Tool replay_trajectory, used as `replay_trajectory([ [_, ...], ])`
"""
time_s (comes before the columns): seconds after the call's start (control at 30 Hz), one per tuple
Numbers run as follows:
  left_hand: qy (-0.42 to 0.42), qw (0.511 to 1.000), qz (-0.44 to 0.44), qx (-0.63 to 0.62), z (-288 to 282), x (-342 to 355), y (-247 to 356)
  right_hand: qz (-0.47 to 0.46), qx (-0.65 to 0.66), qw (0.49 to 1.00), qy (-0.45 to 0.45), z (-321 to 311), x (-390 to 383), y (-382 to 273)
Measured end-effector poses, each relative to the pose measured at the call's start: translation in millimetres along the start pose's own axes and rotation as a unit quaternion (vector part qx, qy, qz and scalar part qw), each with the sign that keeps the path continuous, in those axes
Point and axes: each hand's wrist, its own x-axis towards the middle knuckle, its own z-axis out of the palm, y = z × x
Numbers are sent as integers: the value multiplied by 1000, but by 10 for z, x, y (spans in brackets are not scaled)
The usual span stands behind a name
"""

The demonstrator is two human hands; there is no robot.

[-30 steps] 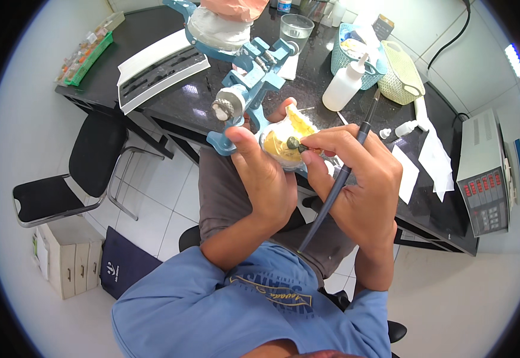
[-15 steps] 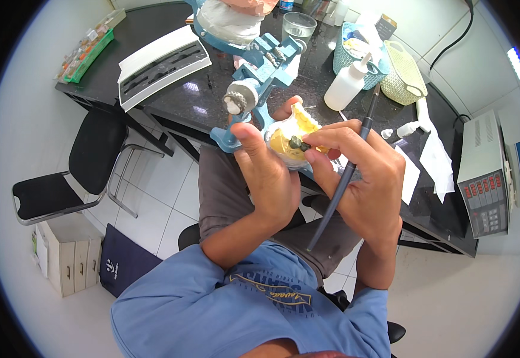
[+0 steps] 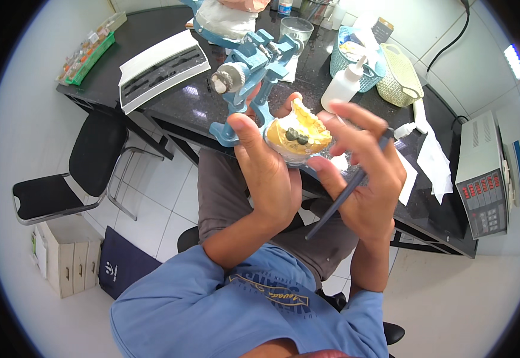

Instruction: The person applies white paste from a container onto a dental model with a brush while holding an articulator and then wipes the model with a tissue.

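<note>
Cradling a yellow dental cast [image 3: 279,143] with two dark green lumps [image 3: 291,134] in the half-hidden left hand [image 3: 269,179]. Holding a dark slim tool [image 3: 336,206] in the blurred right hand [image 3: 367,173], right of the cast, with thumb and forefinger apart. Showing creased lettering on the blue shirt [image 3: 206,298] below the cast. Cutting off the pink-and-white block [image 3: 230,25] beyond the cast at the top edge.

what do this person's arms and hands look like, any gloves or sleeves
The left hand and right hand are bare, with no gloves, rings or watch showing. The blue shirt has sleeves ending near the elbows, so both forearms are uncovered. Dark and yellow print marks the shirt's front.
</note>
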Motion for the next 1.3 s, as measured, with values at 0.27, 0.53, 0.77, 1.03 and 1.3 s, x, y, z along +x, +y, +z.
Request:
replay_trajectory([
  [0.27, 60, 996, 45, -41, -18, 41, -51, 123, 24, 990, 62, 142, -404, -6],
  [0.53, 39, 998, 27, -34, -106, -26, -98, 219, 179, 951, 125, 269, -478, -3],
  [0.77, 21, 1000, 8, -15, -385, -79, -296, 241, 166, 943, 156, 299, -460, 96],
  [1.03, 10, 997, -58, 44, -774, -104, -207, 201, 168, 951, 165, 443, -499, 134],
  [1.3, -53, 982, -32, 177, -872, 69, 64, 196, 137, 951, 198, 493, -547, 199],
])
